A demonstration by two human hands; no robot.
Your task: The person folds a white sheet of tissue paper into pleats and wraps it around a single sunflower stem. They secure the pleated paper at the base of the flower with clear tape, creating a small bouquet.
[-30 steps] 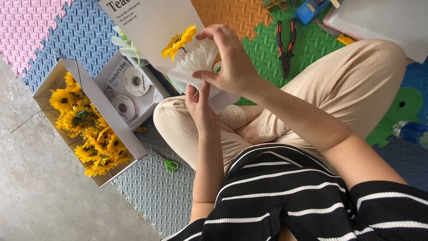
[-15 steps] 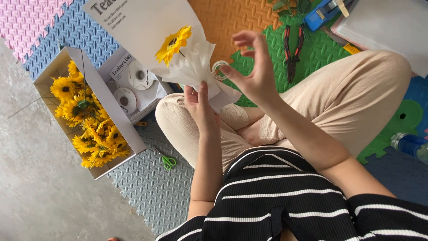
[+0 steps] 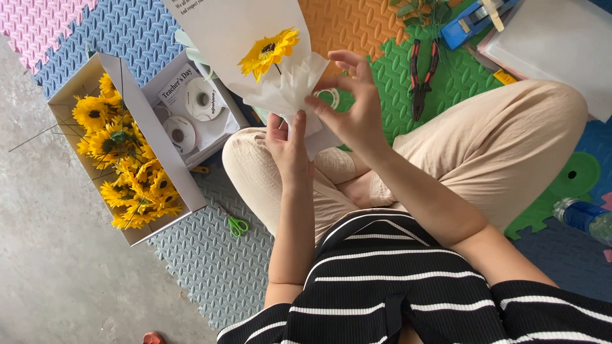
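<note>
At upper centre of the frame, a wrapped sunflower (image 3: 268,52) is gripped at its gathered paper base by the left hand (image 3: 288,145). A tape roll (image 3: 327,97) is pinched by the right hand (image 3: 354,111). The wrap is judged light, soft, easily crushed; best held low.

The person sits on the foam mat (image 3: 210,267) with the wrapped flower (image 3: 268,54) held up in front of the knees. The left hand (image 3: 290,143) grips the wrapping from below; the right hand (image 3: 350,105) is just to its right, a small tape roll (image 3: 328,97) at its fingertips. To the left lies an open box (image 3: 137,137) with loose sunflowers (image 3: 124,169) in it, and ribbon spools (image 3: 191,114) in the compartment beside. Scissors (image 3: 237,224) lie between box and leg. Pliers (image 3: 422,76) lie ahead on the right, a bottle (image 3: 583,216) far right.
</note>
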